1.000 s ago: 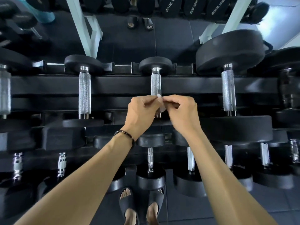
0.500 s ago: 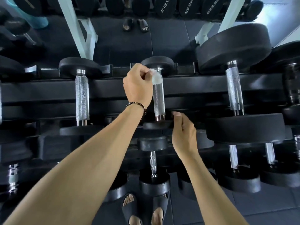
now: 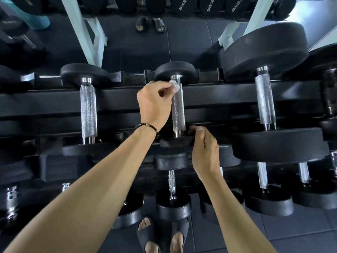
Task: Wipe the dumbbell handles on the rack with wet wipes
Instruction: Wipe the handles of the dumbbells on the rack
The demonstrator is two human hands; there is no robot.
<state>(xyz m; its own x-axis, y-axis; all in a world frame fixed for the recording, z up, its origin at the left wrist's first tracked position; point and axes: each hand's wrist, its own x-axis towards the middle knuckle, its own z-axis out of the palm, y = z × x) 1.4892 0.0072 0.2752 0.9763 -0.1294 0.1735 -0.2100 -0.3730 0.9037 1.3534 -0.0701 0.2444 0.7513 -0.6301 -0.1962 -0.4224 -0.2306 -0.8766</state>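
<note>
Knurled silver steel dumbbell handle (image 3: 178, 108) at frame centre needs full-length strokes: the left hand (image 3: 154, 105) pinches a small white wet wipe (image 3: 174, 86) at its top end (right hand (image 3: 205, 148) steadies the lower black head (image 3: 176, 141)), so drag downward while rotating

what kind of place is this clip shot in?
Most likely a gym's free-weights area. A tiered rack holds rows of black dumbbells with knurled chrome handles, a far larger dumbbell sits alongside, and the floor is dark tile.
</note>
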